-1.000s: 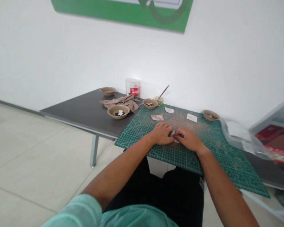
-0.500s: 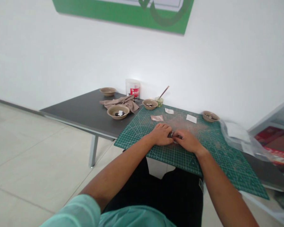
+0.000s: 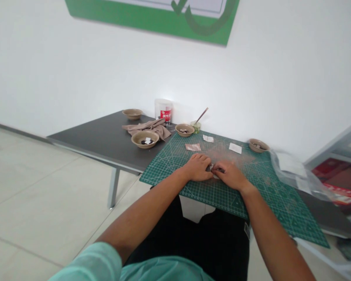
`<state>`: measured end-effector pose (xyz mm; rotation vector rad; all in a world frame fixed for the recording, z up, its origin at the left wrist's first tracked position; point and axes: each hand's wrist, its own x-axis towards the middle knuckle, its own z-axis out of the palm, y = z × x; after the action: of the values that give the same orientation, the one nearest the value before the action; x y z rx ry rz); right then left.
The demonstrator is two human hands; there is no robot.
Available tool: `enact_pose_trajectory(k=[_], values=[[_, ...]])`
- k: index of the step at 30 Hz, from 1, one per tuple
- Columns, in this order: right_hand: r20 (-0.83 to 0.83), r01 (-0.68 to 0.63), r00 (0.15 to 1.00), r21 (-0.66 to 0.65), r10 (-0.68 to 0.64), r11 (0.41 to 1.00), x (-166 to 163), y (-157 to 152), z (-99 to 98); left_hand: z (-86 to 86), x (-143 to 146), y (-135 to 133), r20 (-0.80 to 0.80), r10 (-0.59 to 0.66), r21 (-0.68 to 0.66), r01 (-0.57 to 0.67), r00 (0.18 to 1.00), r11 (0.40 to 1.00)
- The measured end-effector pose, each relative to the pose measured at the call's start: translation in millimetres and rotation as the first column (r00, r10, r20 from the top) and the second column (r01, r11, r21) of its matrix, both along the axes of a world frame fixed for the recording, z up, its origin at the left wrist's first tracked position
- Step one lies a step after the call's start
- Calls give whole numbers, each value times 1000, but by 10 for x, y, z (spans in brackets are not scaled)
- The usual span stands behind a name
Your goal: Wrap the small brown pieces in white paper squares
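My left hand (image 3: 199,168) rests low over the green cutting mat (image 3: 169,171), its fingers curled around a small whitish piece (image 3: 215,176). From the other side, my right hand (image 3: 228,173) pinches at the same piece with thumb and fingertips. The piece is mostly hidden between the fingers, so its kind cannot be made out. Beyond the hands, a reddish-brown sheet (image 3: 193,147) and two white squares, one at the back (image 3: 208,138) and one to the right (image 3: 235,148), lie flat on the mat. Reddish dust is spread across the mat's middle.
A brown bowl (image 3: 145,145) with black and white pieces sits left of the mat, beside a crumpled cloth (image 3: 152,127). Along the wall stand a clear tub (image 3: 163,111), another bowl (image 3: 185,135), and a small cup (image 3: 196,127) holding a stick. Plastic bags (image 3: 292,168) lie right.
My fingers have shifted slightly over the small piece, and a bit more of its whitish surface shows. The whole view has tilted a little; the other things stay in place.
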<state>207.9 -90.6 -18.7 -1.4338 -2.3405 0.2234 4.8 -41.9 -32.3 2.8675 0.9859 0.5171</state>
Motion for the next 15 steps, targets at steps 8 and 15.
enact_pose_trajectory(k=[8,15], values=[[2,44,999,27,-44,999,61,20,-27,22,-58,-34,29,-29,19,29,999,999],[18,107,994,47,-108,993,23,42,-36,27,-46,-36,34,-19,11,19,999,1000]])
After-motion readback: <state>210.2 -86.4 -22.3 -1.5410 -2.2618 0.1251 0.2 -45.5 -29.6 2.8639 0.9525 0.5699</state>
